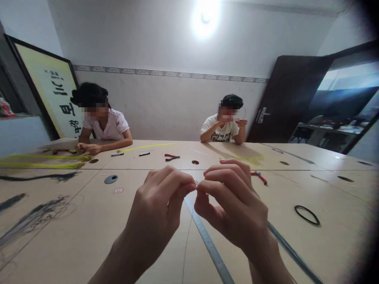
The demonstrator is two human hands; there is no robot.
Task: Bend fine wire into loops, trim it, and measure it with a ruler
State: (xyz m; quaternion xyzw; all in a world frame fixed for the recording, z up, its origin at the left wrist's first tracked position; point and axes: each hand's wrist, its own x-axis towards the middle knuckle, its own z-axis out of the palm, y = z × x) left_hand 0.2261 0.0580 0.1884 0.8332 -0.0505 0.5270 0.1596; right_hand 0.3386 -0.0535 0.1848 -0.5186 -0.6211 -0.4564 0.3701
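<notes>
My left hand (160,201) and my right hand (237,205) meet above the middle of the table, fingertips almost touching. Each is closed in a pinch on a thin dark strand (187,232), which trails down towards the near edge. Whether it is thread or wire I cannot tell. Small pale ends stick up between the fingertips, too fine to make out. Below the hands a steel ruler (207,236) lies slantwise on the table. Red-handled pliers (260,178) lie behind my right hand, partly hidden by it.
Bundles of dark strands (35,217) and yellow strands (44,161) lie on the left. More pliers (171,157) lie further back. On the right are a black ring (307,215) and a long dark bundle (293,252). Two people (103,126) sit across the table (142,260).
</notes>
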